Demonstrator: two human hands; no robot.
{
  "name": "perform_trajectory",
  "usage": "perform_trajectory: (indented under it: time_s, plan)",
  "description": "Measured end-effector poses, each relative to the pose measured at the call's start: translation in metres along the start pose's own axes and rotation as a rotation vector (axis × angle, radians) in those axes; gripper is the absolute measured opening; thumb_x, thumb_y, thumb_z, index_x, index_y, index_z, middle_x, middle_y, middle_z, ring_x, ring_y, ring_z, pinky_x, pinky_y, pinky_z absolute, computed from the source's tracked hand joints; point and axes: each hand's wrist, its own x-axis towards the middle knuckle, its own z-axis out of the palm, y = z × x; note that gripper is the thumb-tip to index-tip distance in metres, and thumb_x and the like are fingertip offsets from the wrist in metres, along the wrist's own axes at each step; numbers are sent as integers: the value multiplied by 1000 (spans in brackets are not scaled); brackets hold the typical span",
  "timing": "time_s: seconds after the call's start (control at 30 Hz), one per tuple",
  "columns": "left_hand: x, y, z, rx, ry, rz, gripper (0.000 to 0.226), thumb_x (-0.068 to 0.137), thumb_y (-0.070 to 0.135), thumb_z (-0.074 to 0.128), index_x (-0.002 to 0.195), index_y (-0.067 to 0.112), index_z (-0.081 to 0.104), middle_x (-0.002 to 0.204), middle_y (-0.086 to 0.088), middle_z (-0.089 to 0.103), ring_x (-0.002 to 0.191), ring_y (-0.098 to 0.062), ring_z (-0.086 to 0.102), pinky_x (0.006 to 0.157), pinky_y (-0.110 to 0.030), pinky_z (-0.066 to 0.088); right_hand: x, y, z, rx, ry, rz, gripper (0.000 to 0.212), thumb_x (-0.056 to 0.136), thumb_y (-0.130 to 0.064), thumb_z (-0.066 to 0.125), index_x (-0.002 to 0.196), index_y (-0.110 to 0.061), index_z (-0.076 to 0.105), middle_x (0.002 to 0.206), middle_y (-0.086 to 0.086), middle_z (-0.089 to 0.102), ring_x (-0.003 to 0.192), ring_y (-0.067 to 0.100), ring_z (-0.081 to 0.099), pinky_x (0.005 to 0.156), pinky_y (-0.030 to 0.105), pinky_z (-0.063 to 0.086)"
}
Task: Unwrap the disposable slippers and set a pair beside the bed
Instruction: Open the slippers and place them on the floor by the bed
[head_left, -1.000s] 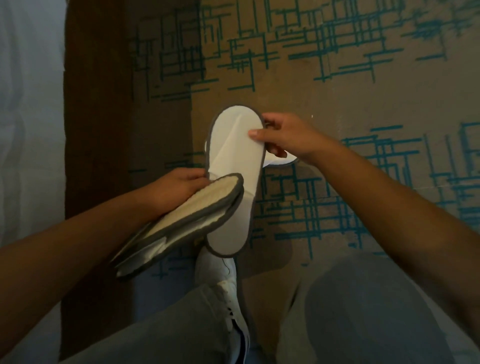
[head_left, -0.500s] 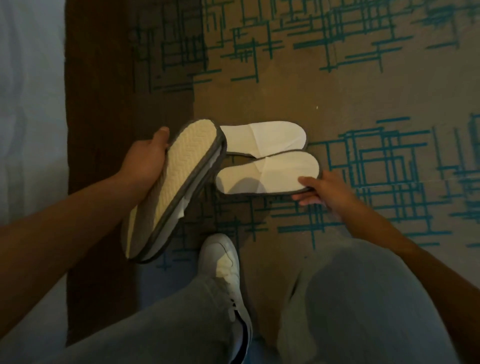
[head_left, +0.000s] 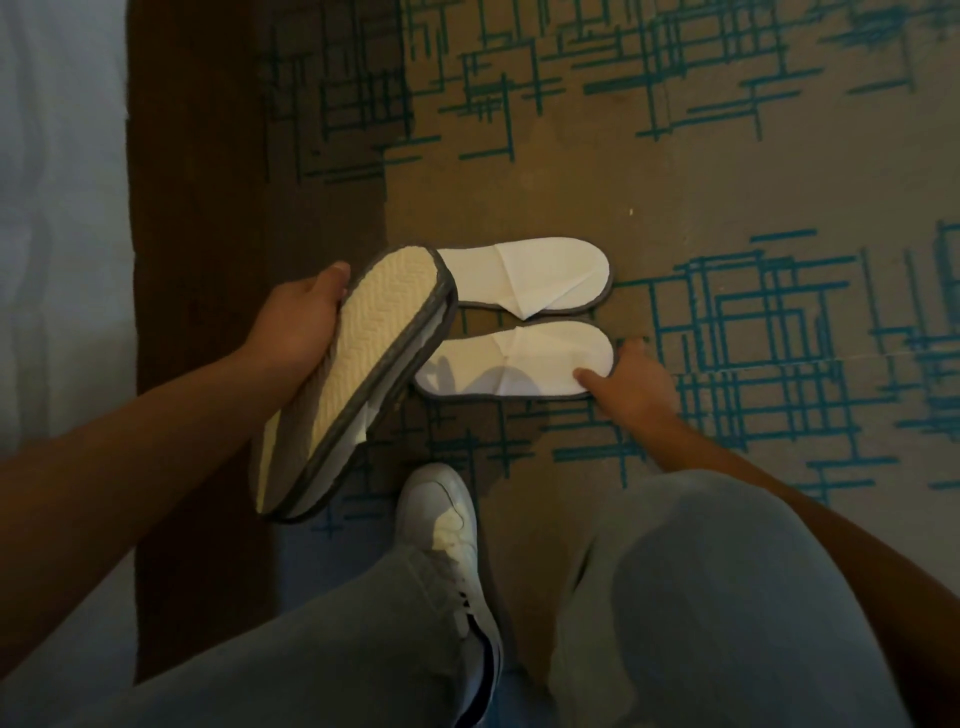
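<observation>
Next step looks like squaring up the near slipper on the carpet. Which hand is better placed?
Right. The right hand already touches the near slipper's toe end, while the left hand is occupied gripping the spare stacked slippers.

The left hand (head_left: 298, 322) curled in a closed grip, forearm angled up; the right hand (head_left: 631, 382) reached down, fingers spread.

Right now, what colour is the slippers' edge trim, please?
Grey trim, clearest in the head view.
</observation>
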Motion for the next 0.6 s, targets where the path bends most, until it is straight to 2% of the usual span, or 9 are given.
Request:
perform_trajectory:
  time_s: [0.1, 0.2, 0.27, 0.33, 0.4, 0.5, 0.6]
  plan:
    - [-1, 0, 1, -9, -33, 4, 39, 100, 48, 44, 86, 20, 69, 103, -11, 67, 100, -25, 60, 86, -34, 39, 4, 9, -2, -10, -25, -10, 66, 87, -63, 63, 120, -6, 62, 110, 20, 73, 96, 39, 71, 74, 43, 57]
    - [-2, 0, 2, -8, -49, 4, 39, 101, 46, 44, 82, 21, 67, 89, -3, 65, 95, -23, 59, 84, -32, 38, 3, 12, -3, -64, 10, -49, 67, 89, -68, 55, 111, -6, 68, 102, 19, 75, 89, 36, 71, 66, 37, 53]
    - [-3, 1, 3, -17, -61, 7, 38, 101, 46, 45, 80, 23, 66, 87, 0, 65, 95, -22, 59, 85, -31, 38, 1, 9, -4, -120, 38, -62, 69, 91, -68, 53, 117, -6, 65, 107, 18, 73, 94, 37, 70, 70, 39, 54]
    - [-4, 2, 4, -8, -77, 8, 37, 101, 46, 45, 82, 23, 67, 97, -5, 67, 98, -23, 60, 87, -33, 39, -1, 6, -7, -188, 59, -61, 69, 92, -68, 51, 122, -6, 61, 110, 18, 71, 98, 37, 70, 74, 42, 55]
    - [-6, 2, 3, -9, -84, 17, 36, 102, 44, 45, 82, 24, 66, 104, -6, 66, 99, -22, 59, 90, -34, 39, 1, 5, -9, -243, 38, -71, 71, 92, -71, 47, 120, -8, 64, 109, 16, 72, 96, 35, 70, 72, 39, 53]
    - [-8, 3, 6, 26, -118, 44, 27, 103, 40, 44, 100, 26, 67, 109, -4, 64, 101, -20, 57, 88, -29, 36, 0, 3, -20, -320, -37, -54, 80, 88, -80, 43, 112, -9, 70, 100, 14, 73, 91, 32, 71, 70, 35, 51]
    - [-6, 5, 7, 71, -114, 60, 32, 102, 37, 45, 111, 19, 70, 109, -4, 64, 101, -21, 56, 87, -29, 35, -12, -12, -43, -422, -26, -43, 98, 81, -89, 37, 134, -8, 56, 118, 17, 70, 105, 37, 69, 86, 45, 55]
